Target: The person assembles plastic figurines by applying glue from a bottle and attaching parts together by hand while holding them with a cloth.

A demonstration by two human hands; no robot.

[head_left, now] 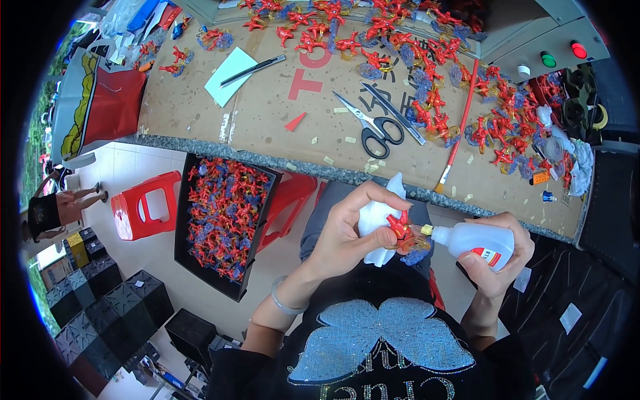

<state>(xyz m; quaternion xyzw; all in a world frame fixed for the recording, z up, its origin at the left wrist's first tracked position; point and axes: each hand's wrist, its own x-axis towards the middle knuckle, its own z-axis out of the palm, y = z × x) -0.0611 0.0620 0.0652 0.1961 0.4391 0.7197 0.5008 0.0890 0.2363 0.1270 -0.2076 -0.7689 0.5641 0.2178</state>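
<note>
Pinched between my left thumb and fingers is a small red toy figurine (399, 227) with clear yellow and blue parts, together with a crumpled white tissue (375, 219). My left hand (341, 230) is closed on both. My right hand (501, 270) wraps round a white plastic squeeze bottle (472, 241) lying on its side. The bottle's narrow nozzle (439, 234) points left at the figurine, with a small yellow piece (427, 229) at its tip. I cannot tell whether that piece touches the figurine. Both hands are in front of the bench edge, above my lap.
On the cardboard-covered bench (267, 127) lie black-handled scissors (382, 138), a flat metal tool (398, 117), a red brush (460, 130), a black pen-like tool (253, 71) on pale green paper (227, 80), and many figurines. A black tray (265, 207) full of figurines stands beside a red stool (167, 207).
</note>
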